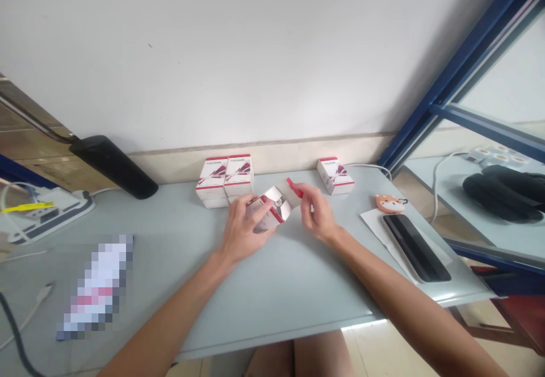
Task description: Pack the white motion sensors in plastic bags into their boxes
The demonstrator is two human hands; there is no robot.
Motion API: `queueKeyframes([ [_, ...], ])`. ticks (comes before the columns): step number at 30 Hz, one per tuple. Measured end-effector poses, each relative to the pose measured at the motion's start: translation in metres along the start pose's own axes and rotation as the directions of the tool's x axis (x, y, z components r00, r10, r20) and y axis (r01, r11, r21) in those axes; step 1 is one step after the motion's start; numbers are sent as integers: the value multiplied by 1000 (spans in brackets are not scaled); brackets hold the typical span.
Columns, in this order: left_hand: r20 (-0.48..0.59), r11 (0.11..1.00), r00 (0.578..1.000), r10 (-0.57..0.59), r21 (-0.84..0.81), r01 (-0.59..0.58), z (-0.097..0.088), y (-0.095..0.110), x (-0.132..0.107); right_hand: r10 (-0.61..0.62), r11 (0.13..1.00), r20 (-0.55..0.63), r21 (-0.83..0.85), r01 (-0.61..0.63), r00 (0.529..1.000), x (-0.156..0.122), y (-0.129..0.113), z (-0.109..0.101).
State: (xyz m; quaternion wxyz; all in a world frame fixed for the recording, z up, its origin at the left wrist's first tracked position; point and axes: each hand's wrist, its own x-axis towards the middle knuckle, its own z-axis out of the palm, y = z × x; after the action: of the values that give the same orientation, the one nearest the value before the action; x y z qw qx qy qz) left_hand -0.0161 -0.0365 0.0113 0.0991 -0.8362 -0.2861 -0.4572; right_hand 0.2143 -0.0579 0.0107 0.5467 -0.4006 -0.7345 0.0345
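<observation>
One open-ended box [281,212] above the desk [281,286], held in the left hand [242,226], with a red piece [293,186] pinched in the right hand [317,212] beside its opening. Best braced steadily, without crushing the flaps [269,194]. Beyond, more boxes [239,175] near the wall [255,53].

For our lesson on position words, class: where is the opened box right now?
In the head view, the opened box is near the centre, in the left hand, left of the right hand and nearer the person than the paired boxes.

Nothing readable: print on the open white-and-red cardboard box [276,217] and the white-and-red rectangular cartons [238,176] is too small and blurred.
</observation>
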Motion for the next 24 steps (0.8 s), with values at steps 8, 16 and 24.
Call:
queueKeyframes([
  [8, 1, 982, 984, 180, 52, -180, -3, 3, 1, -141, 986, -119, 67, 149, 983, -2, 2, 5],
  [16, -43, 987, 988, 146, 69, -143, -8, 11, 7, -157, 974, -233, 124, 189, 960, -9, 5, 10],
  [24, -74, 985, 987, 141, 109, -132, -7, 12, 8, -66, 983, -210, 154, 100, 975, -10, 4, 10],
])
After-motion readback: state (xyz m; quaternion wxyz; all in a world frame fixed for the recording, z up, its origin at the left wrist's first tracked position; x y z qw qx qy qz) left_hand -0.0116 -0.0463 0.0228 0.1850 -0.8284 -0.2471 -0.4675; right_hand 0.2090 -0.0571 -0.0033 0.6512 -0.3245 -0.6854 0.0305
